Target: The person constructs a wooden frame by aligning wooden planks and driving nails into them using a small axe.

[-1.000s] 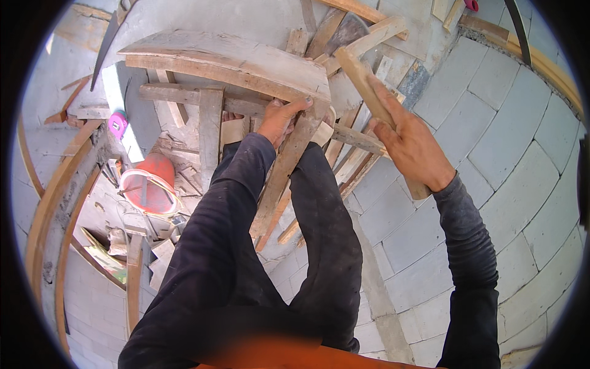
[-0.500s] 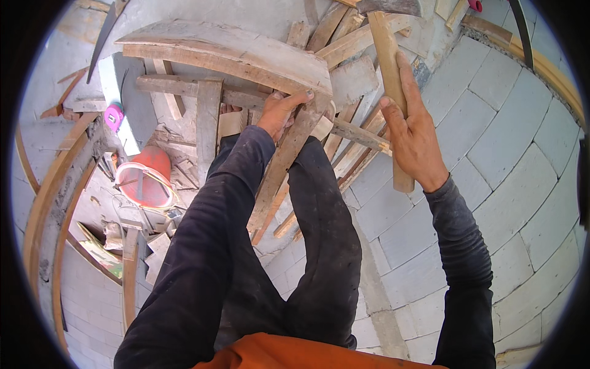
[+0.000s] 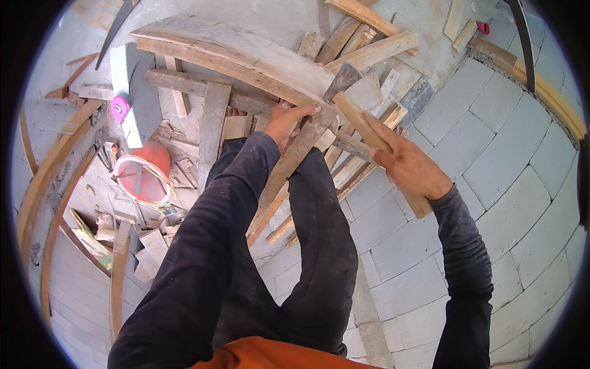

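My right hand (image 3: 416,167) is wrapped round the wooden handle of a hatchet (image 3: 359,117). Its dark metal head is low, close to the corner of a curved wooden frame (image 3: 227,69). At that corner my left hand (image 3: 285,125) grips the upper end of a slanted wooden strip (image 3: 289,161), thumb pressed along the top. Whether a nail is under the thumb I cannot make out. The strip slopes down between my legs, and the curved frame, topped by a thin board, extends to the left from my hand.
Loose timber offcuts (image 3: 372,52) lie beyond the frame. To the left are a red bucket (image 3: 146,175), a pink tape measure (image 3: 120,108) on a white foam block (image 3: 130,132), and a handsaw (image 3: 117,24). Grey block paving (image 3: 467,123) spreads at right; curved wooden formwork (image 3: 46,190) stands far left.
The hatchet has come down from its raised position, its head now near the frame's corner. My right hand has moved down with it; the left keeps its hold on the strip.
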Available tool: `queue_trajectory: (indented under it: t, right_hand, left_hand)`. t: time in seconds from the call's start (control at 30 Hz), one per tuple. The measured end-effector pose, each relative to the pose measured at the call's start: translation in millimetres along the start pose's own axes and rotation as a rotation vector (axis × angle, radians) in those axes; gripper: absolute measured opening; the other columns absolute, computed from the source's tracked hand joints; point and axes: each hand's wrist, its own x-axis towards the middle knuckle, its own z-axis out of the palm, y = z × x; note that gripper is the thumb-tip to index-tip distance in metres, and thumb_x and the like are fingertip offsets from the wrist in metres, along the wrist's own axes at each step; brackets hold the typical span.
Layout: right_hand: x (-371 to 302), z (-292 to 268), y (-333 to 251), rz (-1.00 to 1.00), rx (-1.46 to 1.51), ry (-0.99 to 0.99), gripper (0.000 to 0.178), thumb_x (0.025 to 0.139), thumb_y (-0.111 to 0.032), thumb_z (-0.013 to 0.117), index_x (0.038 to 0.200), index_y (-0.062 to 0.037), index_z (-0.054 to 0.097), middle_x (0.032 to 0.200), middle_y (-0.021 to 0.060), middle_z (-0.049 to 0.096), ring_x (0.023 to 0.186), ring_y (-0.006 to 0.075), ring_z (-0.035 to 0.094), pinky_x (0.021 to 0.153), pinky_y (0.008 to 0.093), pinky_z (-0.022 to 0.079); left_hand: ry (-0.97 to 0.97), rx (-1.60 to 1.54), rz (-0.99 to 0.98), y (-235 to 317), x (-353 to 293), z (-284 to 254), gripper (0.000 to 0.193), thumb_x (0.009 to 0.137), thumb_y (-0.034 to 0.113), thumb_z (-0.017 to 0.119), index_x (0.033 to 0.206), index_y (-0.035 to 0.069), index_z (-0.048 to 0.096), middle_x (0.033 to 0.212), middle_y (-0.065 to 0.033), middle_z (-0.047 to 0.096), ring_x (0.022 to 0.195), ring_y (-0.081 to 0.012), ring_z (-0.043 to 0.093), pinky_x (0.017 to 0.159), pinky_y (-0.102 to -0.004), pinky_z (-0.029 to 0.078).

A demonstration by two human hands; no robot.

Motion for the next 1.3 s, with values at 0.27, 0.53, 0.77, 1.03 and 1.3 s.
queue_trajectory:
  t: [0.27, 0.53, 0.77, 1.03, 1.3]
  right_hand:
    - [10.8, -18.4, -19.2, 0.157, 0.069, -0.141, 0.075, 0.105, -0.025, 0.057, 0.169, -0.0127, 0.019, 0.144, 0.0269, 0.058, 0.092, 0.0268, 0.071, 0.081, 0.0364, 0.059]
    - [-10.2, 33.6, -16.1, -0.027, 0.607, 0.487, 0.070, 0.097, -0.020, 0.069, 0.157, -0.0015, 0.035, 0.099, 0.0105, 0.066, 0.066, 0.0149, 0.062, 0.058, 0.0283, 0.053]
    - [-43.4, 79.7, -72.1, 0.021, 1.238, 0.218, 0.041, 0.102, -0.031, 0.066, 0.130, -0.0059, 0.049, 0.082, 0.0063, 0.059, 0.054, 0.0147, 0.056, 0.051, 0.0286, 0.050]
    - [-83.2, 173.4, -93.3, 0.225, 1.441, 0.112, 0.028, 0.107, -0.029, 0.060, 0.122, -0.0078, 0.049, 0.089, 0.0096, 0.064, 0.068, 0.0157, 0.062, 0.058, 0.0319, 0.053]
    - [-119.4, 165.2, -119.8, 0.229, 1.384, -0.074, 0.027, 0.106, -0.031, 0.059, 0.122, -0.0120, 0.049, 0.082, 0.0030, 0.058, 0.060, 0.0118, 0.055, 0.051, 0.0284, 0.048]
  left_hand:
    - [0.022, -0.016, 0.009, 2.2, -4.4, -8.4, 0.041, 0.087, 0.027, 0.083, 0.114, 0.002, 0.066, 0.081, 0.0029, 0.062, 0.054, -0.0027, 0.046, 0.044, -0.0221, 0.027]
    - [-0.054, 0.486, 0.129, 14.7, -12.3, -17.6, 0.049, 0.089, 0.047, 0.077, 0.108, 0.001, 0.075, 0.109, -0.0149, 0.076, 0.104, -0.0245, 0.069, 0.085, -0.0379, 0.053]
    - [-0.058, 1.122, 0.249, -2.2, -91.8, -144.2, 0.045, 0.102, 0.040, 0.049, 0.105, 0.003, 0.074, 0.111, -0.0233, 0.073, 0.107, -0.0421, 0.067, 0.098, -0.0443, 0.050]
    - [0.155, 1.178, 0.175, -21.2, -215.0, -264.9, 0.031, 0.103, 0.022, 0.050, 0.112, 0.004, 0.074, 0.115, -0.0201, 0.073, 0.103, -0.0402, 0.071, 0.098, -0.0419, 0.053]
    - [0.017, 1.097, 0.195, 15.9, -258.7, -232.7, 0.047, 0.101, 0.044, 0.062, 0.086, 0.003, 0.080, 0.071, -0.0095, 0.067, 0.070, -0.0197, 0.062, 0.075, -0.0354, 0.049]
